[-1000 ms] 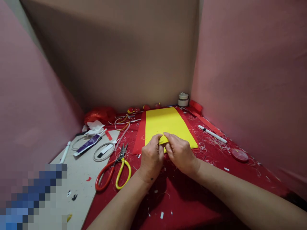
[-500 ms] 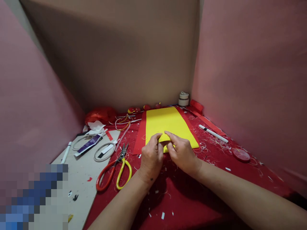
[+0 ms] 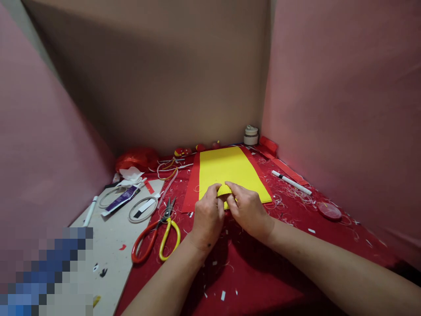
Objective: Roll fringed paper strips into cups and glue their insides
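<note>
Between my two hands is a small ribbed yellow strip [image 3: 225,190], bent into an arch. My left hand [image 3: 208,210] pinches its left end, and my right hand [image 3: 246,206] pinches the other end. Behind the fingers lies a stack of yellow sheets [image 3: 226,166] on top of wider red sheets [image 3: 191,188]. My fingers hide part of the stack's near edge. Scissors [image 3: 166,224] with one red and one yellow handle lie left of my left hand, their blades slightly apart.
A pale board [image 3: 115,250] on the left carries grey rings [image 3: 143,210] and a purple packet [image 3: 121,200]. On the right are a white marker [image 3: 292,182] and a round reddish disc [image 3: 329,211]. A lidded white jar [image 3: 251,136] stands at the back. Thread and paper scraps litter the red cloth [image 3: 250,281].
The fingertips of my right hand have come down and closer on the yellow strip. The view has shifted very slightly; everything else lies as before.
</note>
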A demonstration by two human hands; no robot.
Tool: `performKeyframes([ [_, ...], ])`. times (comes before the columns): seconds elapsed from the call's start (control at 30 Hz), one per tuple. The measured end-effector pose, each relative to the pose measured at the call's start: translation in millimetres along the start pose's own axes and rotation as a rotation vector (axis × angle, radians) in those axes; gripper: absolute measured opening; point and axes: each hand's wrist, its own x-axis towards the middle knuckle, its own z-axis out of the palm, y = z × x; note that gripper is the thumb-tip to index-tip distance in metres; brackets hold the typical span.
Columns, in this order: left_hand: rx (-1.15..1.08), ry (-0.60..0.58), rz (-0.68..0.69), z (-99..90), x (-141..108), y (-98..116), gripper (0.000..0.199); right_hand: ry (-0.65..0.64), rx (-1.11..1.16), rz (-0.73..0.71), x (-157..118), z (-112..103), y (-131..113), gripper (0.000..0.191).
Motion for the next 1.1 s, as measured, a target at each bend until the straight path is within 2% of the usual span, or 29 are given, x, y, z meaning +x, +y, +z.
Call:
performKeyframes([
  [0.2,-0.047,-0.024,-0.057,-1.3,-0.5,2.2,0.024,-0.026,0.074,0.098,2.0,-2.4,-2.4,0.033],
  [0.47,-0.08,-0.035,-0.056,-1.9,-0.6,2.8,0.019,-0.03,0.121,0.126,1.8,-3.7,-4.2,0.032],
  [0.63,-0.043,-0.008,0.008,-2.6,-1.0,3.2,0.025,-0.005,0.057,0.053,1.2,-4.0,-4.3,0.032],
  [0.83,-0.148,0.039,0.077,-3.0,0.1,1.6,0.028,0.035,0.101,0.024,0.1,-5.3,-5.0,0.034],
  [1.0,-0.04,0.085,0.128,-2.2,-0.8,1.8,0.024,0.094,0.029,-0.035,-0.6,-2.7,-3.1,0.034],
  [1.1,-0.027,0.081,0.111,-2.8,-1.8,3.3,0.02,0.11,0.054,-0.03,-0.6,-2.4,-3.0,0.033],
])
